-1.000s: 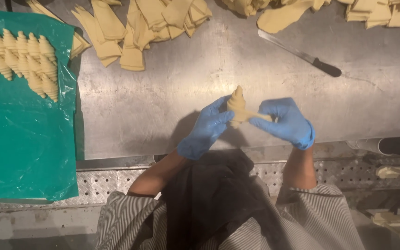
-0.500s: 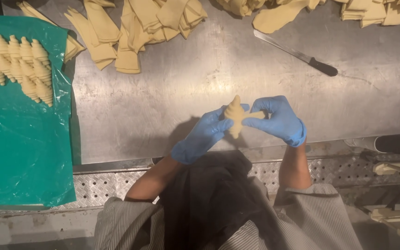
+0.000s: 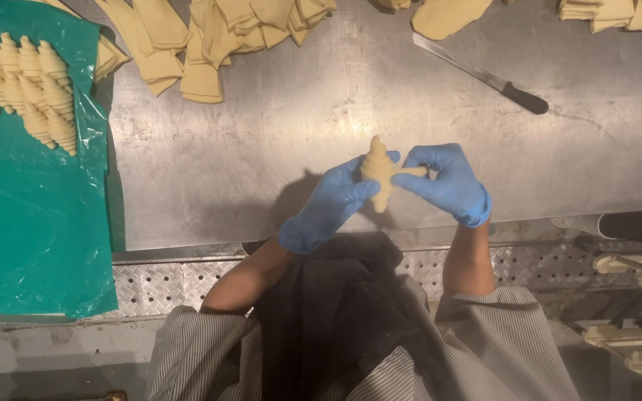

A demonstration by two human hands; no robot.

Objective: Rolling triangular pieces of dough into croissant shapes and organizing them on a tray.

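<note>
Both hands in blue gloves, grip closed on one rolled dough piece (image 3: 377, 172) held just above the table (image 3: 276, 148), near its front edge, approx centre of view. Left hand (image 3: 330, 204) wraps the lower/left side of the roll, fingers curled round it; right hand (image 3: 446, 182) pinches the thin tail of dough sticking out to the right, thumb + fingers tight on it. Roll stands roughly upright, pointed tip up, layered like a croissant. Table is bare steel w/ a dark shadow under the hands. Far side: heap of flat cut dough triangles (image 3: 209, 37) along the top edge, more pieces (image 3: 447, 15) top centre and top right corner. Knife (image 3: 484, 74) w/ black handle lies diagonally up right, well apart from the hands, blade pointing up-left. Left of table: green plastic sheet (image 3: 31, 223) w/ rows of finished rolls (image 3: 20, 82) packed side by side at its top corner; rest of the sheet bare. Front: perforated metal ledge (image 3: 180, 278), person's striped sleeves + dark apron at bottom.
</note>
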